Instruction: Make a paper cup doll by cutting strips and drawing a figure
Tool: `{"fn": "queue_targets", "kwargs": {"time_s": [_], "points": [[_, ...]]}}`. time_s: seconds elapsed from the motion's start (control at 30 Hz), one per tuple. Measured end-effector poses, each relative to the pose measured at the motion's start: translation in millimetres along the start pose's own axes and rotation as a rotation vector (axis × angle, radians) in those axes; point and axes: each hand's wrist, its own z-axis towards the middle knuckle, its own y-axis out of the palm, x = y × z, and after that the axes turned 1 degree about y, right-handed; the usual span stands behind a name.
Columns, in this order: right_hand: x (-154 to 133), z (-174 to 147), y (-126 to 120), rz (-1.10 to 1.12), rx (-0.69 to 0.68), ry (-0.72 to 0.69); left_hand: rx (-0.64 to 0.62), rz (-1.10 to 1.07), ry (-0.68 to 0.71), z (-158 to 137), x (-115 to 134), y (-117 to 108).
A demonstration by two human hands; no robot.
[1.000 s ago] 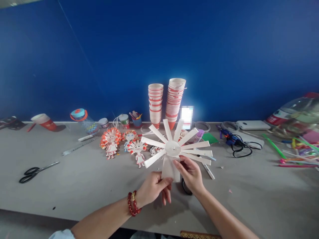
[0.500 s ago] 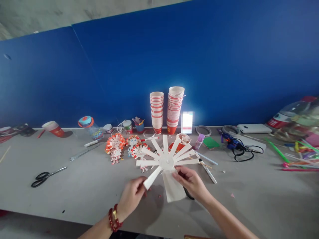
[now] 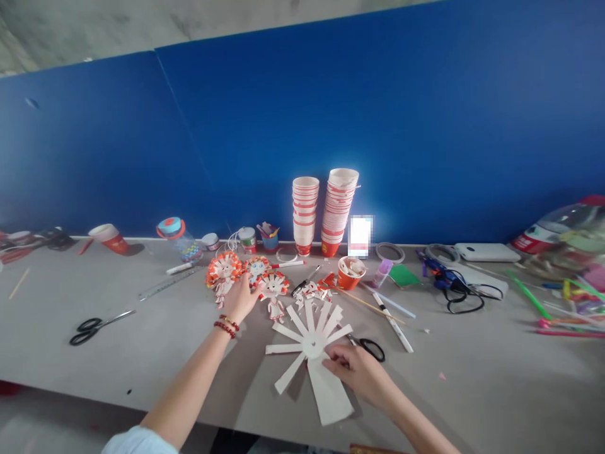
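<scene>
My left hand reaches over the paper dolls, thumb and fingers apart, with nothing seen in its grasp. Beside it are a doll with an orange fringed head, a blue-eyed doll partly behind the fingers, and a third doll to the right of the thumb. A cut-open paper cup, its wall splayed into white strips and one wide flap, sits low over the table. My right hand pinches it near its round base, beside the wide flap. Black-handled scissors lie just behind that hand.
Two tall stacks of paper cups stand by the blue partition. A red cup with scraps, paper clippings and a marker lie behind the splayed cup. Other scissors rest at left; a glue gun is at right.
My left hand has let go of a strip and moved forward to the dolls. My right hand has lowered the splayed cup toward the table. The view has shifted slightly.
</scene>
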Motion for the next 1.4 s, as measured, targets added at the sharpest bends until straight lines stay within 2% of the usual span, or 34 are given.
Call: {"fn": "queue_targets", "kwargs": {"time_s": [0.1,0.23,0.4,0.53,0.6,0.77,0.9,1.0,1.1,1.23,1.4], "points": [[-6,-3,-7,-0.194,0.022,0.043,-0.057,0.026,-0.039,10,3,4],[-8,-8,-10,-0.284,-0.015,0.073,-0.076,-0.01,-0.069,14,4,5],[-6,-18,-1,-0.308,0.003,0.125,0.001,-0.135,-0.039,12,4,-1],[-8,-21,7,-0.256,0.007,0.126,0.089,-0.292,0.025,8,7,-17],[-11,-18,9,-0.235,0.011,0.122,0.094,-0.384,0.05,3,12,-27],[-13,-7,14,-0.273,0.03,0.094,-0.038,-0.572,0.131,-32,41,-45],[-9,-9,13,-0.284,0.087,0.082,-0.218,-0.629,0.178,-70,65,-37],[-7,-21,10,-0.267,0.218,0.007,-0.273,-0.618,0.203,-90,74,-20],[-6,-36,11,-0.231,0.323,-0.171,-0.263,-0.576,0.222,-100,75,-3],[-7,-49,20,-0.222,0.285,-0.378,-0.225,-0.496,0.242,-107,71,11],[-4,-52,30,-0.287,0.247,-0.403,-0.204,-0.384,0.269,-113,69,14]]}}
